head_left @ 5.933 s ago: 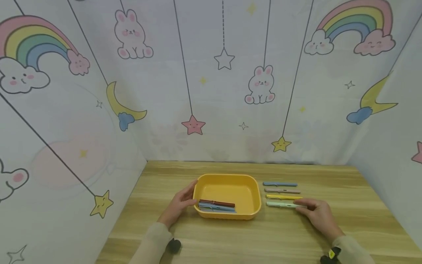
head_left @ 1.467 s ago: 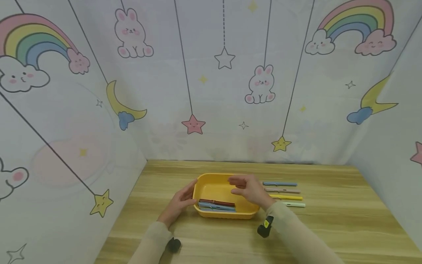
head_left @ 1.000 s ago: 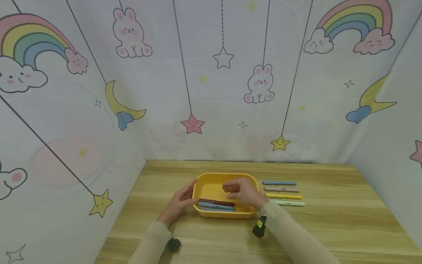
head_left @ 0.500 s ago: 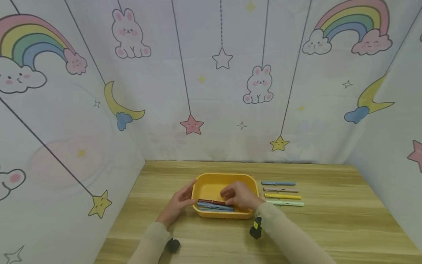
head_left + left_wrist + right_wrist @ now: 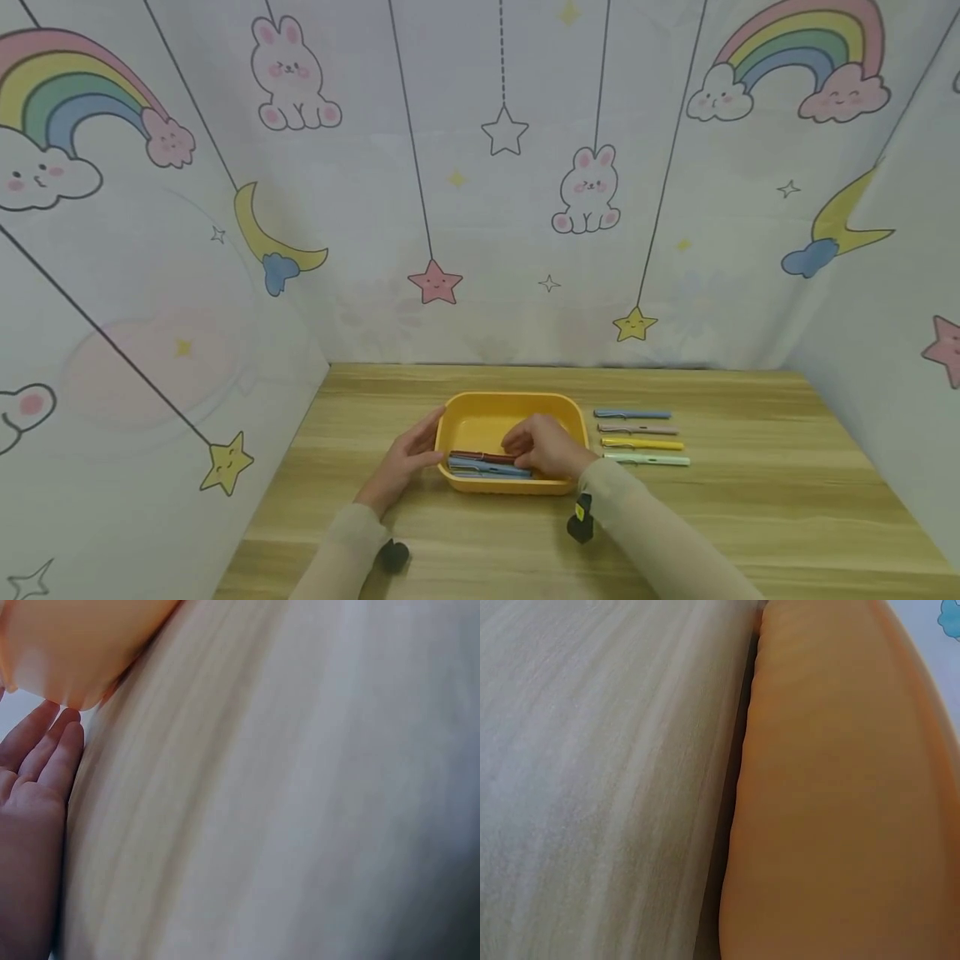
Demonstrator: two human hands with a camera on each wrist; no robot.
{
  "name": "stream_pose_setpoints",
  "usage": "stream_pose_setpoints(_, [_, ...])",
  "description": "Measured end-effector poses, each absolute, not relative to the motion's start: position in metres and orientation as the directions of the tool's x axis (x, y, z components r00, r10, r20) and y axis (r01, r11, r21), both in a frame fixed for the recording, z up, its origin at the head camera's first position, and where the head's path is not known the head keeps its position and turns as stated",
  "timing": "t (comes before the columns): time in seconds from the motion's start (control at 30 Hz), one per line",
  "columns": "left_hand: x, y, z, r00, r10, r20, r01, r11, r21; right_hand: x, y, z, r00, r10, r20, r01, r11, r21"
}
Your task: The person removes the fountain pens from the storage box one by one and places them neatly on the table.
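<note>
A yellow tray [image 5: 517, 487] stands on the table, with several pens in its front left part. One is a dark red pen [image 5: 480, 456]; beside it lies a blue pen [image 5: 491, 469]. My right hand [image 5: 551, 446] reaches into the tray, thumb and fingers curled about the right end of the dark red pen, which they hide. The right wrist view has only the tray's side [image 5: 840, 787], no fingers. Against the tray's left end rests my left hand [image 5: 401, 462]; in the left wrist view its fingers [image 5: 64, 761] are fairly straight, fingertips at the tray wall.
Right of the tray, several pens lie in a row: a blue pen [image 5: 633, 414], a pinkish pen [image 5: 637, 429], a yellow pen [image 5: 645, 444] and a pale green pen [image 5: 652, 459]. A white patterned cloth [image 5: 495, 208] walls the back and sides of the wooden table [image 5: 750, 500].
My right hand has left the pale green pen in the row, moved left over the tray and come down to the dark red pen. My left hand has stayed at the tray.
</note>
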State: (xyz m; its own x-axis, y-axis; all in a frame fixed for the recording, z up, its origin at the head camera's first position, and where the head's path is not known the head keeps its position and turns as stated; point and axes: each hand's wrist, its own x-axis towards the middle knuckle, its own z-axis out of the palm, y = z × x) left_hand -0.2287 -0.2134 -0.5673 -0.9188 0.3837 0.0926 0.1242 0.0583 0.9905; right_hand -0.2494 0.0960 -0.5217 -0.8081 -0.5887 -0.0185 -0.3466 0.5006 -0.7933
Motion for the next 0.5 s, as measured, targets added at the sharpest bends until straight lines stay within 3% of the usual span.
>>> stream_pose_setpoints(0.5, [-0.2277, -0.2137, -0.5651, -0.92, 0.385, 0.068, 0.1, 0.062, 0.993, -0.2461, 0.0908, -0.5164, -0.798, -0.602, 0.014, -0.43, 0.553, -0.714])
